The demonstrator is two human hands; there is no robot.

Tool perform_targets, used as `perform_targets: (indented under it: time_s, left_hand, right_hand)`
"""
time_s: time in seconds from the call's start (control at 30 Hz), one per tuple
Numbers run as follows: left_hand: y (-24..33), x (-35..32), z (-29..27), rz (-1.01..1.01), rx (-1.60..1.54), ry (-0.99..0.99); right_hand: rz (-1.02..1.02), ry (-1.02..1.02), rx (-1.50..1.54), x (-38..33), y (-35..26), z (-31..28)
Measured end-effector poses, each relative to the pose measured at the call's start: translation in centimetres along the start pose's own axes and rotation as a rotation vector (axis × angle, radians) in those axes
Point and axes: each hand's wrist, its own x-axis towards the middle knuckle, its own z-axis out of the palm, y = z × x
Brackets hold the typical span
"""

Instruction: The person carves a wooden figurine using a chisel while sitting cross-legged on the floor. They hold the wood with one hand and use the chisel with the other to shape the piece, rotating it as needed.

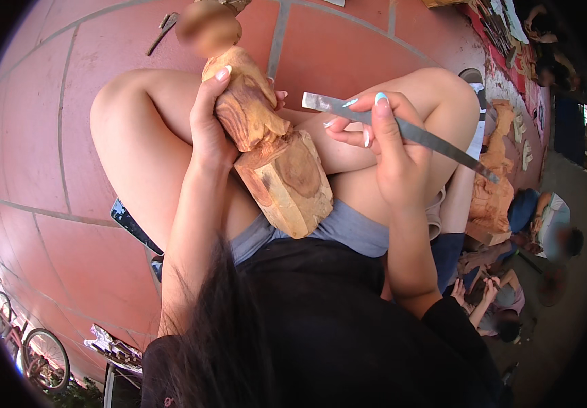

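Note:
A carved wooden figure (249, 112) leans across my lap, its faceted block base (293, 183) towards my body and its rounded top away from me. My left hand (212, 132) is wrapped around the figure's middle, thumb on the near side and fingertips showing past its right edge. Between the thumb and fingers of my right hand (395, 146) is a long, flat grey metal file (429, 141). Its bright squared end points left towards the figure, without touching it; the other end tapers to a point at the right.
Red floor tiles (42, 136) surround my folded legs. A dark, thin tool (162, 34) lies beyond the figure, and a phone (133, 224) is beside my left thigh. Large wood carvings (494, 177) stand at right, near other people (555, 228). A bicycle (45, 357) is at lower left.

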Motion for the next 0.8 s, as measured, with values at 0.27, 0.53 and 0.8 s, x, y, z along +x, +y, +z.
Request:
perform_targets:
  time_s: [0.27, 0.53, 0.8]
  left_hand:
    - [-0.2, 0.2, 0.1, 0.058, 0.093, -0.158]
    - [-0.7, 0.7, 1.5, 0.016, 0.12, -0.161]
    - [-0.5, 1.1, 0.0, 0.004, 0.072, -0.14]
  right_hand:
    - [-0.045, 0.001, 0.05, -0.3, 0.8, -0.2]
    - [-0.005, -0.004, 0.057, -0.3, 1.0, 0.4]
    - [-0.234, 0.005, -0.013, -0.3, 2.2, 0.2]
